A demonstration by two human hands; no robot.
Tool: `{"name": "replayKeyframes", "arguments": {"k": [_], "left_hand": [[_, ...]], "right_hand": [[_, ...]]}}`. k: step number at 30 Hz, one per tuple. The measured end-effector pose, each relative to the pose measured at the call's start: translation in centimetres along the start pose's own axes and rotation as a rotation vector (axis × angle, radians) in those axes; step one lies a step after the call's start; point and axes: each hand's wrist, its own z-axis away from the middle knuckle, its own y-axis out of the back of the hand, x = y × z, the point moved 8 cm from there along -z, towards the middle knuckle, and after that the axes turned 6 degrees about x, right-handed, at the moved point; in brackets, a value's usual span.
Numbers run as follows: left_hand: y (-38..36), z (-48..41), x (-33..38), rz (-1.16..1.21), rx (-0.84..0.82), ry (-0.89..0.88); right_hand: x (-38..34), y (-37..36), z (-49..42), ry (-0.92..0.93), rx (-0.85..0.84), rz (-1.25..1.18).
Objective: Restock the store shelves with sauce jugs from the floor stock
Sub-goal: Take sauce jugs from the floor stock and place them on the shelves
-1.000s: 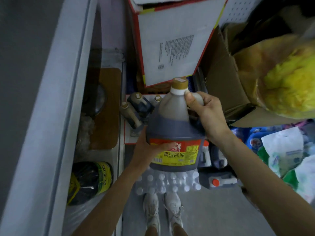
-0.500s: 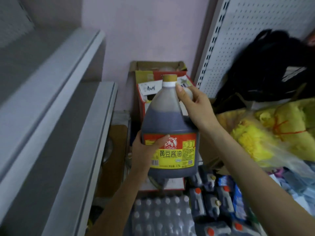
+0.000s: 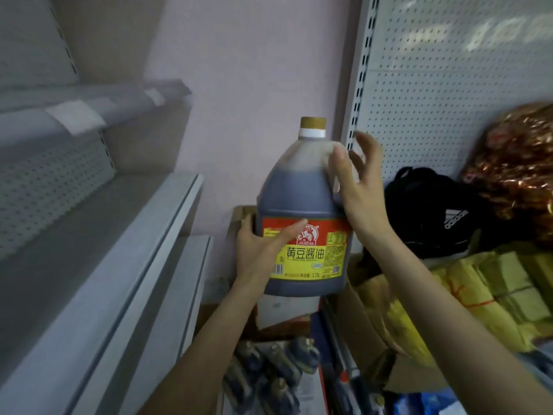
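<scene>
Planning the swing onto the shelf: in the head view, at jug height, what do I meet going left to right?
grey shelf → left hand → soy sauce jug → right hand → black bag → copper foil bundle

Left of frame: open gap above grey metal shelf board.
Right of frame: black fabric bag and yellow wrapped bundles fill shelf.
Bottom centre: dark plastic jugs crowd floor.

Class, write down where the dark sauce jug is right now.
The sauce jug is centre frame in the head view, held upright off the floor: left hand on its label, right hand at its shoulder, grey shelves to its left.
</scene>
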Motion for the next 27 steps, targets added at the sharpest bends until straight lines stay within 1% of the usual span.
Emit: {"name": "replayKeyframes", "arguments": {"k": [2,3,5,7,9,12,15,17,22,27], "left_hand": [[0.1,-0.1,2.4,-0.005,0.006,-0.03],[0.3,-0.1,3.8,-0.005,0.014,-0.052],[0.8,0.1,6.4,-0.009,0.021,-0.108],[1.2,0.4,8.8,-0.019,0.02,-0.163],[1.7,0.8,10.8,-0.03,0.032,-0.202],[2.3,1.6,12.9,-0.071,0.03,-0.239],[2.8,3.0,14.7,-0.095,0.067,-0.284],[3.0,4.2,16.0,-0.106,0.093,-0.317],[3.3,7.9,18.3,-0.094,0.214,-0.361],[4.3,12.8,20.0,-0.145,0.404,-0.425]], "right_hand": [[-0.9,0.9,0.4,-0.041,0.082,-0.09],[-1.3,1.0,0.7,-0.062,0.088,-0.105],[-1.5,0.7,1.6,-0.103,0.034,-0.113],[-1.5,-0.6,2.4,-0.17,-0.075,-0.12],[-2.2,-1.9,2.8,-0.231,-0.164,-0.176],[-2.7,-3.1,2.4,-0.282,-0.188,-0.294],[-4.7,-3.7,2.2,-0.26,-0.229,-0.427],[-5.8,-4.0,2.1,-0.224,-0.263,-0.473],[-9.1,-4.1,2.1,-0.166,-0.413,-0.571],[-12.2,-4.3,3.6,-0.143,-0.554,-0.674]]}}
